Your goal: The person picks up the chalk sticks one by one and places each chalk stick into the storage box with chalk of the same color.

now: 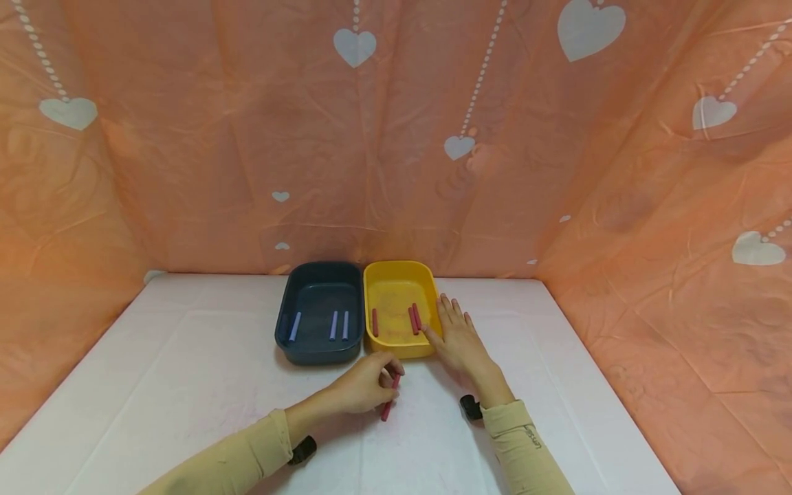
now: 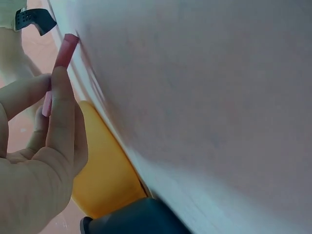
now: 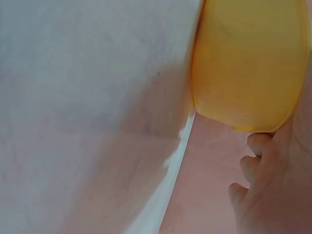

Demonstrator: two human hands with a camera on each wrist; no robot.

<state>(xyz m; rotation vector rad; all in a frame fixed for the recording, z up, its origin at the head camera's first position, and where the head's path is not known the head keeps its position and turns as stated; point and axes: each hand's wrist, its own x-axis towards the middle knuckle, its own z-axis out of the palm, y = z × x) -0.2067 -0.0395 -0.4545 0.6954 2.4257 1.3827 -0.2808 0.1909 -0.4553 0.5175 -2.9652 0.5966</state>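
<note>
My left hand (image 1: 365, 385) pinches a red chalk stick (image 1: 388, 408) between thumb and fingers, in front of the yellow tray (image 1: 402, 350). In the left wrist view the chalk tilts, one end sticking out past the fingertips. My right hand (image 1: 461, 344) lies along the yellow tray's right rim, fingers extended and thumb over the edge. The right wrist view shows its fingers beside the tray's yellow outer wall (image 3: 248, 63). Inside that tray lie a red chalk stick (image 1: 375, 322) at the left and two more red chalk sticks (image 1: 413, 321) side by side at the right.
A dark blue tray (image 1: 318, 356) stands against the yellow one on its left. It holds three purple chalk sticks (image 1: 334, 326). Both trays sit near the back of the white table (image 1: 185, 371). Orange curtains (image 1: 247, 137) with white hearts surround the table's back and sides.
</note>
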